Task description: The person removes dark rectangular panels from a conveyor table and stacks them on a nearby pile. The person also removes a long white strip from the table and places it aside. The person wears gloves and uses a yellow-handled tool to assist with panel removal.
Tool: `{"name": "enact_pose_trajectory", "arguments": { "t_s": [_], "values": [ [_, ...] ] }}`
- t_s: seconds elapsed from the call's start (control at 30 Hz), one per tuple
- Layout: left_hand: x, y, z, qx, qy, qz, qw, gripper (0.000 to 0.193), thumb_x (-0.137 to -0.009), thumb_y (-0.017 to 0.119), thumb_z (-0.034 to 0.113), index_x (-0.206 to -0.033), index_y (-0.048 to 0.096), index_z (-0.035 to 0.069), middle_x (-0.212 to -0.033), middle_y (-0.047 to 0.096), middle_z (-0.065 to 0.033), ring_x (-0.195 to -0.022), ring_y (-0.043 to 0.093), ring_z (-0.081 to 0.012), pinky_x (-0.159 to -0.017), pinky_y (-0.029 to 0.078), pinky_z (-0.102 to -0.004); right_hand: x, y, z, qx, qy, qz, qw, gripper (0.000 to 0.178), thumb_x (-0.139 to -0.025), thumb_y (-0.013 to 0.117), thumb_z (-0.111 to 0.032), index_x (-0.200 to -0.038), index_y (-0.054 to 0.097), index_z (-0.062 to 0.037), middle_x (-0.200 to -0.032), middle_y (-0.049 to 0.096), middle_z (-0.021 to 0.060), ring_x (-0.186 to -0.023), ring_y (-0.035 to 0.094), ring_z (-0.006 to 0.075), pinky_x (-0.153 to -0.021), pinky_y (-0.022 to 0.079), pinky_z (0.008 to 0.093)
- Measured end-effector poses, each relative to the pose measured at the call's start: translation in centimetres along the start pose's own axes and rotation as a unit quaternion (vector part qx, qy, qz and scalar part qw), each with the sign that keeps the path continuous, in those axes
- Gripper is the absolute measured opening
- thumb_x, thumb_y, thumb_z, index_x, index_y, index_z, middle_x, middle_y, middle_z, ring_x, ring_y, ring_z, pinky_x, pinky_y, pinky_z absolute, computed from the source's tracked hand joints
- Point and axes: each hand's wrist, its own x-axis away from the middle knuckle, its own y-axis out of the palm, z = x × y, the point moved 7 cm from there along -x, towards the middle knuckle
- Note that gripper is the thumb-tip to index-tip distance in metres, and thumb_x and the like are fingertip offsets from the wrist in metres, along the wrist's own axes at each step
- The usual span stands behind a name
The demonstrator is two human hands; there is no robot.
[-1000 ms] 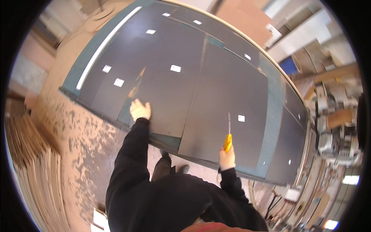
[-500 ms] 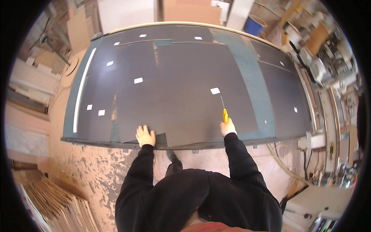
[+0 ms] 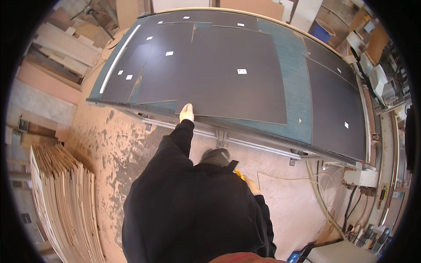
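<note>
A dark grey panel [image 3: 219, 92] with a small white label [image 3: 241, 71] lies on the blue-green table top [image 3: 294, 87]. At its near-left corner my left hand [image 3: 187, 113], in a pale glove, is closed over the edge, with the thumb side hidden. My right hand [image 3: 253, 186], also gloved, hangs low beside my body, away from the table. It is closed around a yellow-handled tool [image 3: 239, 174], whose working end I cannot make out against my dark clothes.
Other dark panels [image 3: 333, 105] with white labels lie around the middle one. A white strip [image 3: 120, 59] runs along the left side. Stacked thin boards [image 3: 66, 197] stand at lower left. Hoses [image 3: 322, 206] cross the floor at right, near machine parts [image 3: 362, 177].
My right hand has drawn back from the panel to beside my body, with the yellow-handled tool. My left hand has gone from lying flat to closing on the panel's edge. My view has shifted.
</note>
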Motion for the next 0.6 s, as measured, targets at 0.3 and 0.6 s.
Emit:
{"name": "enact_pose_trajectory", "arguments": {
  "t_s": [0.3, 0.6],
  "values": [
    [21.4, 26.8, 2.6, 0.075, -0.218, -0.350, 0.908, 0.047, -0.096, 0.068, 0.041, -0.129, 0.066, 0.007, -0.120, 0.071, -0.0090, -0.112, 0.068, -0.0244, -0.094, 0.053, -0.0432, 12.6, -13.0, 18.4, -0.035, 0.262, 0.348, 0.899, 0.026, -0.095, 0.062, -0.023, -0.112, 0.055, -0.0052, -0.096, 0.070, 0.0302, -0.095, 0.066, 0.0507, -0.080, 0.053, 0.0596],
    [53.6, 57.0, 10.2, -0.050, -0.164, -0.648, 0.742, 0.029, -0.098, 0.065, 0.031, -0.114, 0.070, 0.007, -0.102, 0.073, -0.0051, -0.088, 0.070, -0.0152, -0.078, 0.056, -0.0303, 36.2, -26.6, 37.9, 0.013, 0.474, 0.447, 0.759, 0.020, -0.094, 0.063, -0.020, -0.107, 0.054, -0.0085, -0.093, 0.072, 0.0226, -0.085, 0.071, 0.0443, -0.072, 0.057, 0.0545]
  ]
}}
